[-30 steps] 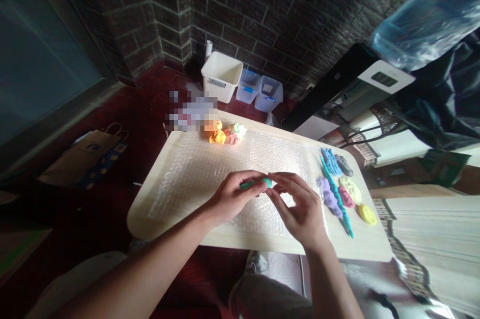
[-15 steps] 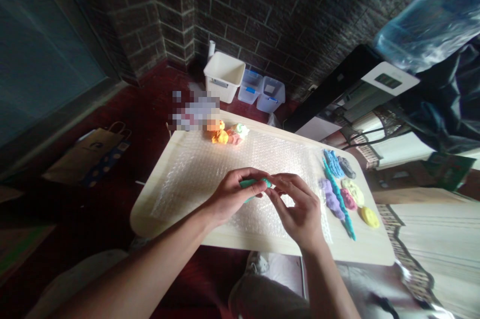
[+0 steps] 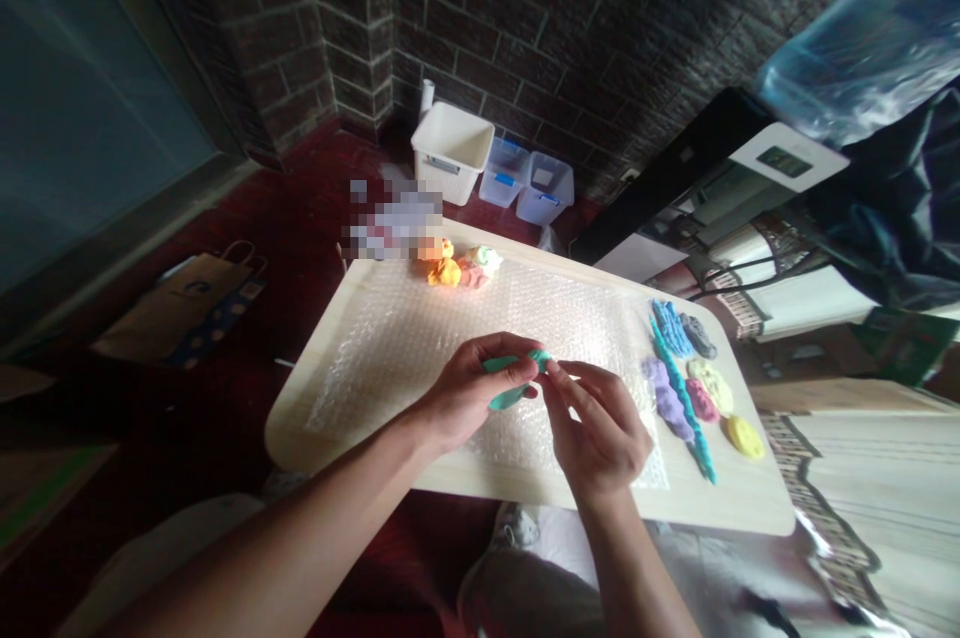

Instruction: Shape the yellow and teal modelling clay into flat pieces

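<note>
Pinching tightly, the left hand [image 3: 461,393] is holding the soft green piece [image 3: 508,399] above the bubble wrap [image 3: 405,338], while the right hand [image 3: 604,433] is closing its fingertips on the near end. That thin end could be stretching or tearing if the right fingers are pulling too hard, and the lower flap could be creasing if the left palm is squeezing.

My fingers [image 3: 551,367] pinch smooth, matt green clay-like stuff [image 3: 506,398]. Under them, glossy, bumpy clear plastic bubble wrap [image 3: 420,338] covers pale, smooth, wood-look tabletop [image 3: 735,508].
</note>
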Action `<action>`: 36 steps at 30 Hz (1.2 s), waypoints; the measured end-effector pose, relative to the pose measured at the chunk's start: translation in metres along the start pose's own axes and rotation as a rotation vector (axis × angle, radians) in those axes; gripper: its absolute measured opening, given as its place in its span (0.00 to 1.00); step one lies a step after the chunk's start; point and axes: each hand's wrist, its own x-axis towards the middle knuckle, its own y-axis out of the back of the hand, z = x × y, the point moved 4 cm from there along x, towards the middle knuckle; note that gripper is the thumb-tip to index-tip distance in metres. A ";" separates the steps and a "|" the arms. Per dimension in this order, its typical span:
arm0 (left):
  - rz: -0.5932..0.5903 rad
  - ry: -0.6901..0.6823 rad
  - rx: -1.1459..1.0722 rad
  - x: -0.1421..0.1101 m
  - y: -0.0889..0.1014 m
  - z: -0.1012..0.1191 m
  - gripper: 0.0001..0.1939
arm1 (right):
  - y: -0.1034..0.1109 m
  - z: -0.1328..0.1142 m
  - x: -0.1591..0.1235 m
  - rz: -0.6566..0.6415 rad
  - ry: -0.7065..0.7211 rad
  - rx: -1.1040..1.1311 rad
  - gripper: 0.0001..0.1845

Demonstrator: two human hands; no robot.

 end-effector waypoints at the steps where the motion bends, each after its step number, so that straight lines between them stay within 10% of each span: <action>1: 0.006 0.005 -0.005 0.000 0.000 0.000 0.16 | -0.001 0.000 -0.002 -0.015 0.024 -0.038 0.25; 26: 0.057 0.010 -0.016 -0.002 0.003 0.002 0.16 | -0.009 -0.004 0.002 -0.245 0.009 0.069 0.28; 36: -0.042 0.025 0.101 -0.003 0.000 -0.001 0.15 | -0.009 0.012 0.004 -0.223 -0.410 0.449 0.19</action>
